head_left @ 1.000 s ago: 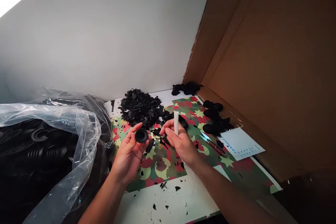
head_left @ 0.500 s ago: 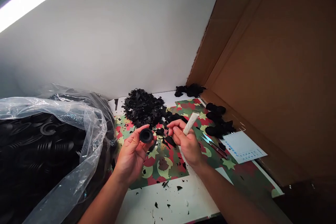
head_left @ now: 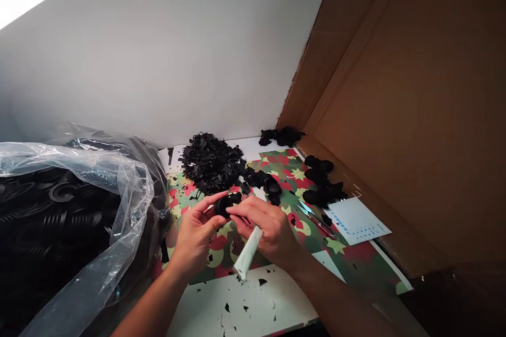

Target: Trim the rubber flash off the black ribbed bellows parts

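Note:
My left hand [head_left: 193,234] is closed around a small black ribbed rubber piece [head_left: 223,206], its side turned toward me. My right hand [head_left: 272,229] grips a slim tool by its pale wrapped handle [head_left: 248,254], whose butt end slants down toward the front of the table. The right fingertips touch the rubber piece, and the tool's working end is hidden by the fingers. Behind both hands rises a heap of black rubber scraps [head_left: 211,163]. Several black rounded pieces [head_left: 272,188] lie just beyond my right hand.
At left stands a clear plastic bag [head_left: 136,189] full of black ribbed pieces [head_left: 65,192]. Right of my hands lie a scissors-like tool [head_left: 316,218], a white printed card [head_left: 358,221] and dark clumps [head_left: 322,189]. A cardboard panel [head_left: 399,116] borders the camouflage-patterned sheet [head_left: 351,268].
My right hand has moved left onto the rubber piece, and its tool handle has swung from pointing up to pointing down. The piece has turned from its round opening to its ribbed side.

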Available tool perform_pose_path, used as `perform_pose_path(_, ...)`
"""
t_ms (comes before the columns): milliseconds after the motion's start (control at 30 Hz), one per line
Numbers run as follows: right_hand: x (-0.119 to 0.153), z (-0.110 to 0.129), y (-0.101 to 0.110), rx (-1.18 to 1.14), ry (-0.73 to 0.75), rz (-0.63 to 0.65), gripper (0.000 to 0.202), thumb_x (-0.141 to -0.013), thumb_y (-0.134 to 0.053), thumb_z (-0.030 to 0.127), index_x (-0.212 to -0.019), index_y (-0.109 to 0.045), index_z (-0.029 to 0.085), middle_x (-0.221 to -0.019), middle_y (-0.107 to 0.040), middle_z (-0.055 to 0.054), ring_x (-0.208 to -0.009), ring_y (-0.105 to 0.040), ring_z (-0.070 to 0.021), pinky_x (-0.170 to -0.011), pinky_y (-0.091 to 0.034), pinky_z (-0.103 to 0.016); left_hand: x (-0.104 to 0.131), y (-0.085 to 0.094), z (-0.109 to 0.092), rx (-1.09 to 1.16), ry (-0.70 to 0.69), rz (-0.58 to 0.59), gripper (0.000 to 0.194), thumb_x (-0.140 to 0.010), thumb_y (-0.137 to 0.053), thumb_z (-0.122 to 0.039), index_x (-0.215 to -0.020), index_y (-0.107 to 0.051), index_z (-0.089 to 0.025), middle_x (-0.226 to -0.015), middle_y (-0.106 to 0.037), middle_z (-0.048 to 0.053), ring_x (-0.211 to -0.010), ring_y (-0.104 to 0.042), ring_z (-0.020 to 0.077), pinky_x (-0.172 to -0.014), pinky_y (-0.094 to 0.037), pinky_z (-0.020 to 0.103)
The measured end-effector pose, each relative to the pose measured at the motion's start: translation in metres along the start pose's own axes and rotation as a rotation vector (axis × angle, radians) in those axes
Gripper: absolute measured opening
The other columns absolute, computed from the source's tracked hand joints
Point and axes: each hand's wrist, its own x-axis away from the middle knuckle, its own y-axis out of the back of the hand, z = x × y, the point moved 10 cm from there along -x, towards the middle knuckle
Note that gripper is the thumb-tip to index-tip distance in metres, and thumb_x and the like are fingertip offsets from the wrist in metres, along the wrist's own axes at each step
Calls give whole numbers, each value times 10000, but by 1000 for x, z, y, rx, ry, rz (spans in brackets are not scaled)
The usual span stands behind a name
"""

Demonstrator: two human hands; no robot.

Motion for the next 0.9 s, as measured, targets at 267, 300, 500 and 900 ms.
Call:
perform_pose_path(267, 4, -4, -9, 55, -42, 116, 209, -1015, -551, 176, -962, -751, 206, -818, -738, -51, -707, -694, -152, -664, -566, -246, 0, 1, -5, -137, -90, 12, 413, -615, -935, -256, -1019, -853, -234, -937, -794, 56, -936, -706, 234, -812, -566, 270)
perform_pose_path(300, 4, -6, -12, 68, -58, 133, 221, -1012, -544, 176, -935, -747, 217, -801, -730, -47, -694, -684, -154, -637, -549, -247, 0, 2, -7, -151, -106, 4, 397, -618, -929, -246, -1009, -855, -236, -928, -790, 52, -940, -706, 234, -817, -564, 269)
perform_pose_path(500, 6, -17, -20, 91, -202, 113, 240, -960, -491, 136, -846, -678, 234, -764, -659, -40, -661, -620, -159, -602, -499, -263, 2, 0, -12, -154, -141, -27, 329, -617, -921, -209, -940, -856, -219, -838, -767, 32, -819, -687, 201, -729, -552, 241)
perform_pose_path(900, 23, -92, 54, 3, -594, -396, 207, -966, -444, 346, -779, -464, 257, -641, -521, 33, -527, -450, -148, -533, -356, -286, 6, -5, -8, 247, -36, -11, 516, -471, -1031, -400, -906, -843, -196, -754, -775, 41, -677, -719, 154, -690, -588, 226)
